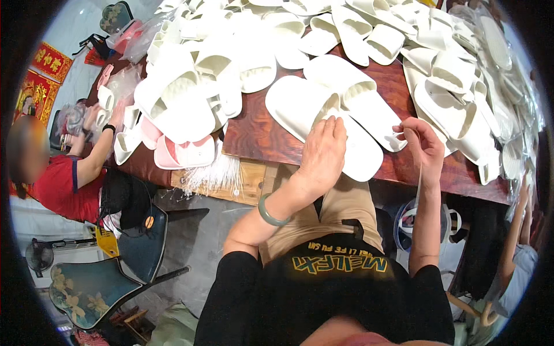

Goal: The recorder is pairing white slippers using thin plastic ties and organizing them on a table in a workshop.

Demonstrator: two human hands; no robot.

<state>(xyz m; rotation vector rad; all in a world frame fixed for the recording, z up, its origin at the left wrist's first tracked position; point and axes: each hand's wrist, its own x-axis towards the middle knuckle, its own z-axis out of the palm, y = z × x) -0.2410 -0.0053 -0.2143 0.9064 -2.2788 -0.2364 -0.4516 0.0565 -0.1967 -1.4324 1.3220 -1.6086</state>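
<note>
A pair of white slide slippers lies side by side at the table's near edge, right in front of me. On the near slipper (360,153), my left hand (326,147) presses its fingers together over the strap; the thumb is hidden. The far slipper (337,75) sits just behind, its toe end close to my right hand (424,141). Raised above the table edge, my right hand pinches a thin white plastic string (419,173), which trails down along the wrist. A bundle of similar white strings (213,177) hangs at the edge to the left.
White slippers (213,34) heap across the back of the dark red wooden table (259,130). More slippers (456,104) and clear-bagged ones pile at right. Pink slippers (184,151) lie left. A co-worker in red (69,184) handles items at far left; another person's arm (516,230) shows at right.
</note>
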